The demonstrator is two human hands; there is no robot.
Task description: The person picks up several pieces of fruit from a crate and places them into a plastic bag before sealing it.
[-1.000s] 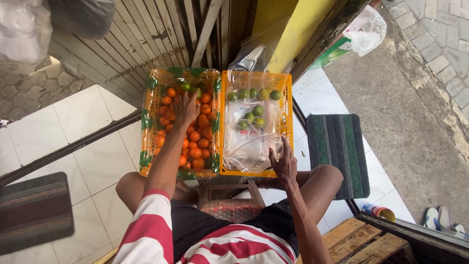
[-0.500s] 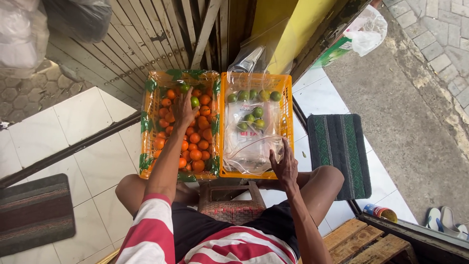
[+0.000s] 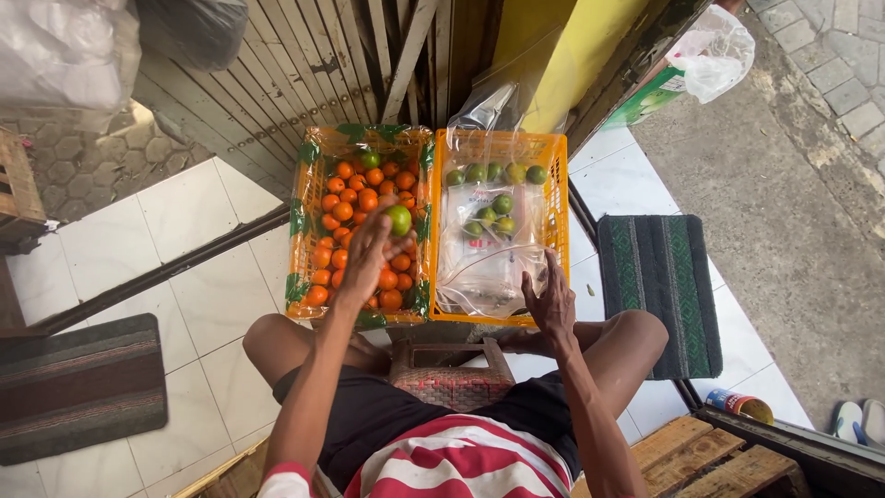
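Two orange plastic crates stand side by side on the tiled floor [image 3: 184,221], touching along their long sides, in front of the seated person's knees. The left crate [image 3: 304,240], lined with clear plastic, is heaped with orange citrus fruits [image 3: 343,212], plus one green fruit at its far edge. The right crate [image 3: 556,198], also lined with a clear plastic sheet [image 3: 479,267], holds only a few green fruits [image 3: 493,172], a row along its far edge and a small cluster nearer the middle; the near half is bare lining.

The left hand [image 3: 369,258] is raised over the left crate, its fingers closed around a green citrus fruit [image 3: 398,219] above the orange heap. The right hand [image 3: 550,300] rests at the near edge of the right crate, fingers spread wide and holding nothing.
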